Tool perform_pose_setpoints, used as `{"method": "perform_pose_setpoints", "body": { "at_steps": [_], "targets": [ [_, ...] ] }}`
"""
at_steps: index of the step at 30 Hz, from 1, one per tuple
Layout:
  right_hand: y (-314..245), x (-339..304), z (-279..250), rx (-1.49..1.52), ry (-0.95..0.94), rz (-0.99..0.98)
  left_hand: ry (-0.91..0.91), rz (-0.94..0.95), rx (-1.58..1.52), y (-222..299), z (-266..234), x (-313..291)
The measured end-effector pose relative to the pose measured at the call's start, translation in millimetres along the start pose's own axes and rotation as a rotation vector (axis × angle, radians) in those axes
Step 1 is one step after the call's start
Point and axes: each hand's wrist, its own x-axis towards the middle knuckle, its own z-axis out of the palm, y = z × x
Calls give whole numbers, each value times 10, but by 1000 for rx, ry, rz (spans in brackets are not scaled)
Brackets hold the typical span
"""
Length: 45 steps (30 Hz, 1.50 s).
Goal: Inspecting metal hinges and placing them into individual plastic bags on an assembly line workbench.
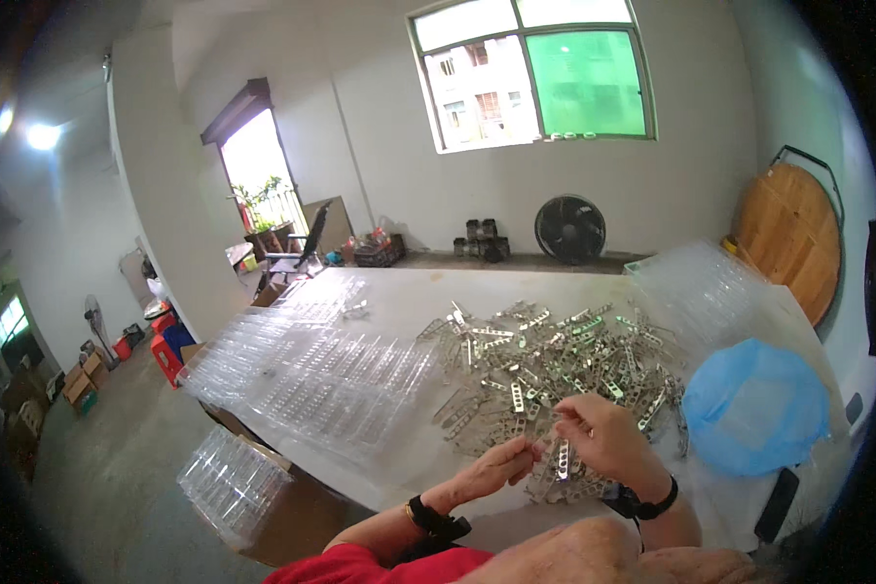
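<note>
Perforated metal strip (563, 460) is at the near side of the loose strip heap (594, 355), just below our right hand (605, 438). Long axis runs away from us. Right hand: bent inward, fingers curled. Left hand (496, 469): reaching rightward, fingertips bunched. Can't tell if either grips anything.

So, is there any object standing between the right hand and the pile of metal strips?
Nothing visible: the right hand is at the near side of the metal strips. The blue plastic lies to their right, the clear plastic trays to their left.
</note>
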Motion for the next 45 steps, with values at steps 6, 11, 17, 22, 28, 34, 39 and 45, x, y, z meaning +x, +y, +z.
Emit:
{"method": "perform_pose_setpoints", "body": {
  "at_steps": [6, 11, 17, 22, 28, 34, 39, 45],
  "targets": [
    [-175, -201, -198, 224, 178, -52, 81, -98, -41, -119, 146, -236],
    [-281, -309, -279, 173, 345, -236, 66, -184, -13, -436, 137, -319],
    [-458, -520, -499, 231, 427, -481, 47, -177, -73, -385, 5, -207],
    [-450, -644, -653, 420, 350, -682, 45, -264, -89, -402, 92, -221],
    [-580, -708, -723, 408, 144, -458, 103, -345, -258, -511, 96, -263],
    [-548, -713, -680, 250, 95, -481, 34, -332, -222, -485, -3, -240],
    [-459, -610, -391, 129, 339, -565, 20, -392, -211, -504, -30, -170],
    [-389, -509, -648, 216, -125, -739, -53, -374, -149, -471, -35, -94]
  ]
}}
